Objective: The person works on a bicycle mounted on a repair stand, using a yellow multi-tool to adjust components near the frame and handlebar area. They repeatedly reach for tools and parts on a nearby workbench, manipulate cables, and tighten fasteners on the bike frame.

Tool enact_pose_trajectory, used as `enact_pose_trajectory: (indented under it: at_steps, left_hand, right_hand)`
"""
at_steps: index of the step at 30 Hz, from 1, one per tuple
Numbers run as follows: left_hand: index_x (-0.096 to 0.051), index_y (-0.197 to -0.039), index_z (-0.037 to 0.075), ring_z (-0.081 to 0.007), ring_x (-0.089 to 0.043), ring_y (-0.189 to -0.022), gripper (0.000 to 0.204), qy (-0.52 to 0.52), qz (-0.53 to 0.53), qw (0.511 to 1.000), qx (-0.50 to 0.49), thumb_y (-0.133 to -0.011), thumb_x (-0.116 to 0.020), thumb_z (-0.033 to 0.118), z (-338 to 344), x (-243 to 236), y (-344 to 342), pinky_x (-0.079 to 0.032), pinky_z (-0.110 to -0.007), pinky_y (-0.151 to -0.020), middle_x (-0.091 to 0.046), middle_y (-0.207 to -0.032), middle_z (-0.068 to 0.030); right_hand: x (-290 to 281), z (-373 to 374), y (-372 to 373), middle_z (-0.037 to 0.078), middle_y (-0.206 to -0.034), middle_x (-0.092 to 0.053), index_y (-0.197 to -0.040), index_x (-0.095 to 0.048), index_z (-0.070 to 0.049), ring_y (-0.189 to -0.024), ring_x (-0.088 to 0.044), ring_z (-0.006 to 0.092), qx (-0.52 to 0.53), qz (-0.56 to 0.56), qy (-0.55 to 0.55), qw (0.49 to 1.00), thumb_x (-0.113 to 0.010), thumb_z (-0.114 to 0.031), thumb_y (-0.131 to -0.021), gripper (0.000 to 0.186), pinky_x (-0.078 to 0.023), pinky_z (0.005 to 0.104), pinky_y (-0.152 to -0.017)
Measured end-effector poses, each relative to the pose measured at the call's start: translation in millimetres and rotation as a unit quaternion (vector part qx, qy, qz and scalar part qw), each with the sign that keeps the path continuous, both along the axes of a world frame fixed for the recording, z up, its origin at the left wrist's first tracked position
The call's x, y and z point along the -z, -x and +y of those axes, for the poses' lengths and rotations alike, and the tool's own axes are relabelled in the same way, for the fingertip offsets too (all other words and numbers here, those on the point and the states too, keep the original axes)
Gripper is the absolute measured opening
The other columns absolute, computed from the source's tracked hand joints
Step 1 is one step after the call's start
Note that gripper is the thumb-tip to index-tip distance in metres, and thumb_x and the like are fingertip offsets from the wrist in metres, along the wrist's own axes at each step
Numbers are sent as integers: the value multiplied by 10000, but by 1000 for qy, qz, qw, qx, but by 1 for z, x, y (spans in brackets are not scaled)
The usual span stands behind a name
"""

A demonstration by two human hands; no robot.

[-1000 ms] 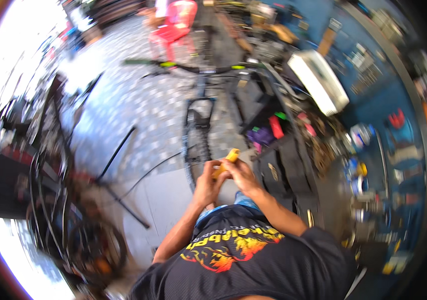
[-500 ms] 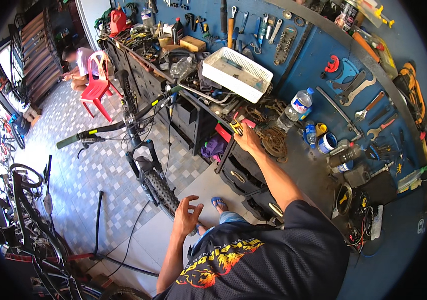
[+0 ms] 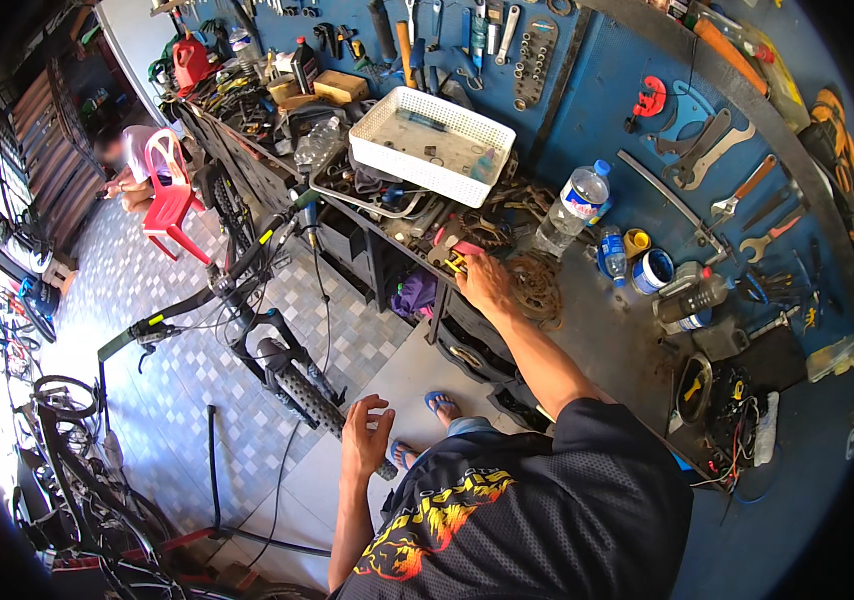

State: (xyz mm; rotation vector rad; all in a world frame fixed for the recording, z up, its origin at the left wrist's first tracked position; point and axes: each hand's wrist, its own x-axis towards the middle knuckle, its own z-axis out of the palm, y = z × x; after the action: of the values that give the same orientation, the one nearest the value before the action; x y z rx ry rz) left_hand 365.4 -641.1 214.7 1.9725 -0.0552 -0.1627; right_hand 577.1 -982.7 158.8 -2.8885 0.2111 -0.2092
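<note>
My right hand (image 3: 485, 284) reaches over the front edge of the workbench, its fingers closed on a small yellow tool (image 3: 455, 262) whose exact kind I cannot make out. Beside that hand lie rusty chainrings and sprockets (image 3: 537, 288), with a pinkish-red piece (image 3: 467, 247) just beyond the fingertips. My left hand (image 3: 363, 438) hangs in the air in front of my body, fingers loosely bent and apart, holding nothing. Nearest to it is the knobby front tyre (image 3: 309, 402) of a bicycle standing to the left of the bench.
A white perforated basket (image 3: 409, 168) sits on the bench, with a large water bottle (image 3: 575, 208) to its right. Wrenches (image 3: 717, 150) hang on the blue wall. A red chair (image 3: 169, 215) and a crouching person (image 3: 135, 165) are at the far left. More bicycles (image 3: 67, 470) crowd the lower left.
The view has shifted, so the bench and its things sit further left. My right hand stays at the bench edge with the yellow tool, now turned lower. My left hand hardly moves.
</note>
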Motion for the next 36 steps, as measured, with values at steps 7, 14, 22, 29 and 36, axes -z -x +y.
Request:
enact_pose_trajectory:
  at_steps: [7,14,22,29,36]
  left_hand:
    - [-685,-1213,43,-232,-727,-947,278,-16,-3,999,44,-965,-760,142,-46,-15,-50,-595,-341,-706,-678,-1313,-159]
    - [-607,-1330,22,-272,-724,-984,412,-41,-66,995,66,-966,-758,142,-101,-60,-126,-599,-349,-704,-675,-1269,-164]
    - [-549,-1446,70,-430,-509,-1363,619,-234,-352,901,97,-885,-798,151,-187,-106,-270,-452,-504,-1134,-527,-1472,-232]
    - [-534,-1460,142,-361,-462,-1454,572,-424,-379,811,139,-940,-746,251,-223,-81,-366,-370,-522,-1207,-547,-1485,-214]
    - [-652,-1181,150,-302,-656,-1179,285,-477,-393,773,142,-1017,-655,384,-221,-102,-415,-440,-514,-1036,-742,-1088,-77]
  right_hand:
    - [-33,-53,-29,171,-1103,-724,-1145,-684,-88,-1007,-706,384,74,-80,-169,980,-712,-315,-971,288,-574,505,-831]
    - [-31,-106,-72,183,-1176,-691,-1210,-641,-66,-1062,-680,404,105,-111,-179,972,-768,-270,-922,375,-567,509,-894]
    - [-24,-111,-102,169,-1362,-579,-1337,-596,-71,-1336,-498,375,16,-151,-52,987,-897,-358,-775,700,-445,519,-1102]
    - [-11,-128,-137,185,-1356,-594,-1333,-606,-53,-1374,-484,387,-66,-97,-14,993,-897,-487,-740,790,-361,551,-1170]
    - [-8,-150,-156,207,-1204,-637,-1264,-585,-16,-1219,-565,400,-163,-71,-87,980,-879,-361,-748,687,-378,546,-1145]
